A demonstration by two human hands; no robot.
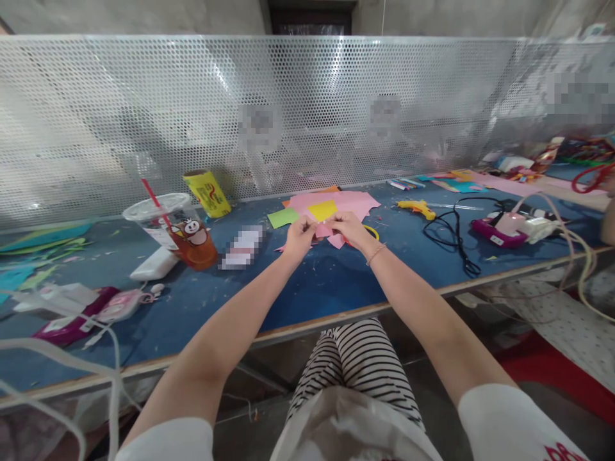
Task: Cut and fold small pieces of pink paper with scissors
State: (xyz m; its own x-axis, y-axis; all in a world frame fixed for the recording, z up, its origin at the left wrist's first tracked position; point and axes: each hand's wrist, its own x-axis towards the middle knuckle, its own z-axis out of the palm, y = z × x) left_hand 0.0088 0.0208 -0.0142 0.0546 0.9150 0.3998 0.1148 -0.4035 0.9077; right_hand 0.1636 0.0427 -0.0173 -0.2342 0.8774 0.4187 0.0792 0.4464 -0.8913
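Note:
Both my hands meet over a pile of coloured paper on the blue table. My left hand [300, 235] is closed in a pinch, and my right hand [352, 228] pinches close beside it. Between their fingertips is something small, too fine to make out. Just behind the fingers lies a yellow paper piece [322, 209] on a large pink sheet [360, 203]. A green paper piece [282, 218] sits to the left. Scissors with yellow handles [372, 232] are partly hidden behind my right hand, and a small pink scrap [337, 241] lies below the fingers.
A drink cup [195, 243] with a red straw and a yellow packet [207, 194] stand to the left. On the right lie a yellow glue gun [417, 209], black cable [456, 240] and a purple power strip [500, 232]. A perforated metal screen [307, 83] borders the table's back.

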